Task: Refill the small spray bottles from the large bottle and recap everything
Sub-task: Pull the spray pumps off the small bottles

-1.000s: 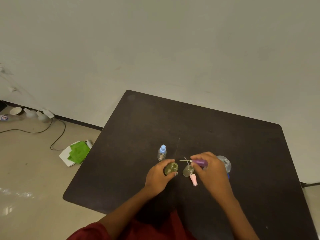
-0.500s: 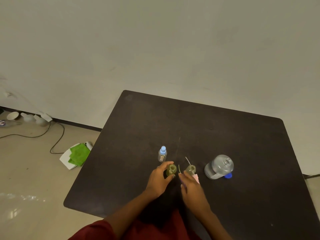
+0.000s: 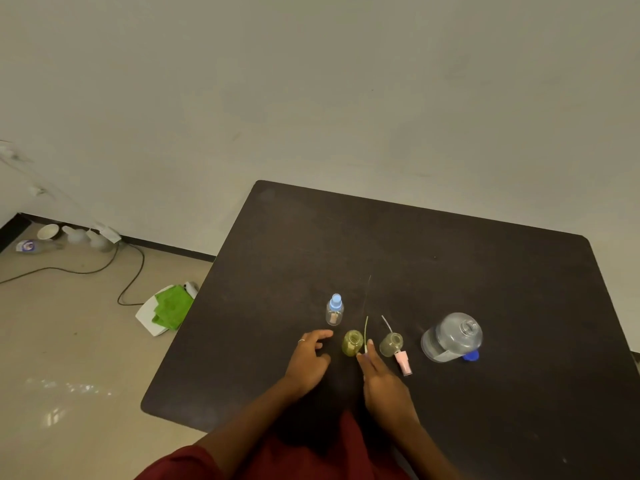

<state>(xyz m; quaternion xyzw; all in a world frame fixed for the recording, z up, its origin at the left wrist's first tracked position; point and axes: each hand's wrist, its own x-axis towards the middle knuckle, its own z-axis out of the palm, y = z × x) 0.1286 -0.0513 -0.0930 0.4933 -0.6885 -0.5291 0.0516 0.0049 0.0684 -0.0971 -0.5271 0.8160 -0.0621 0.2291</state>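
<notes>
Two uncapped green bottles [image 3: 352, 342] [image 3: 391, 344] stand upright near the dark table's [image 3: 485, 271] front edge, mouths up. Right hand [image 3: 379, 379] pinches a purple sprayer, its thin tube [image 3: 366, 332] pointing to 12 o'clock; left hand [image 3: 308, 358] rests loosely open at 9 o'clock of them. Pink sprayer [image 3: 403, 364] lies flat w/ tip toward 6. Big clear bottle [image 3: 452, 337] is at 3 o'clock, capped blue-top bottle [image 3: 334, 310] at 11. Plain wall, tiled floor.

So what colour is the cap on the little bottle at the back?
Light blue cap, head view.
</notes>
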